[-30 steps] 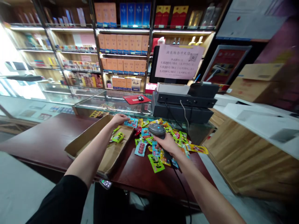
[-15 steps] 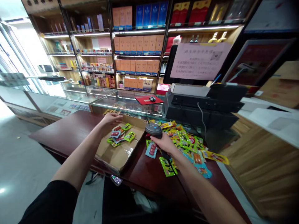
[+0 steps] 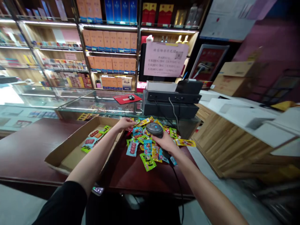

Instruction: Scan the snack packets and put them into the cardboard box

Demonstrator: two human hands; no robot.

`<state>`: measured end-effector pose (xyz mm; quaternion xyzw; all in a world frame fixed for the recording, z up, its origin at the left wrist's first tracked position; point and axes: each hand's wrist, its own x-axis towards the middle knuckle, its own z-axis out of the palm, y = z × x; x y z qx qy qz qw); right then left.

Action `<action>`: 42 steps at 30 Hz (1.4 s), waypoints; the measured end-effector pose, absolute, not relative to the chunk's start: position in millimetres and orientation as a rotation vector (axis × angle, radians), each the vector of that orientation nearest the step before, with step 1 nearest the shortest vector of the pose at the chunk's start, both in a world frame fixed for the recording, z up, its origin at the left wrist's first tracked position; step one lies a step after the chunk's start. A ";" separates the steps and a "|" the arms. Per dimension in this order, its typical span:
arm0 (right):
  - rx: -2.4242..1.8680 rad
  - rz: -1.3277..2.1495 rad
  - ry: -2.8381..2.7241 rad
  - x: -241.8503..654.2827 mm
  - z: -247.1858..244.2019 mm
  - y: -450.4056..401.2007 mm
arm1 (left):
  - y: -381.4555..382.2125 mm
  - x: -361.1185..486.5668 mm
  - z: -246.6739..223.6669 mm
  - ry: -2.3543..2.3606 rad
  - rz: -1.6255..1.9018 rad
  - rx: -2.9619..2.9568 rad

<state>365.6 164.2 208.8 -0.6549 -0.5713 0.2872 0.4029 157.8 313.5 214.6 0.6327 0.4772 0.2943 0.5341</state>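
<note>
My right hand [image 3: 165, 142] is wrapped around the handle of a dark barcode scanner [image 3: 154, 128], its head above a heap of small snack packets [image 3: 147, 145] in green, blue, yellow and red. At the heap's far left edge, my left hand [image 3: 126, 124] has its fingers pinched together on the end of a yellow snack packet [image 3: 144, 121]. To the left lies a shallow cardboard box [image 3: 70, 159] holding several green and blue packets [image 3: 90, 141]; my left forearm crosses above it and hides part of it.
A dark red wooden table [image 3: 28, 147] carries box and heap. Behind it stand a glass counter [image 3: 103, 104], a red mouse pad [image 3: 123, 99] with a mouse, and a black till [image 3: 170, 107]. The scanner cable [image 3: 179, 184] hangs over the table's front edge.
My left hand has moved right, from above the cardboard box to the heap's edge. The view has turned right. My right hand still holds the scanner over the packets.
</note>
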 end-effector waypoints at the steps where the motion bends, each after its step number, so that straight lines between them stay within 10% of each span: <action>1: -1.662 0.712 -1.432 370.7 208.5 161.4 | 313.0 167.6 211.5 1.134 0.687 1.531; 22: -1.705 0.882 -1.288 381.8 178.0 158.3 | 289.0 217.5 134.9 1.229 0.347 2.624; 42: -1.685 0.839 -1.344 378.1 180.0 154.3 | 301.7 202.1 146.0 1.122 0.535 2.120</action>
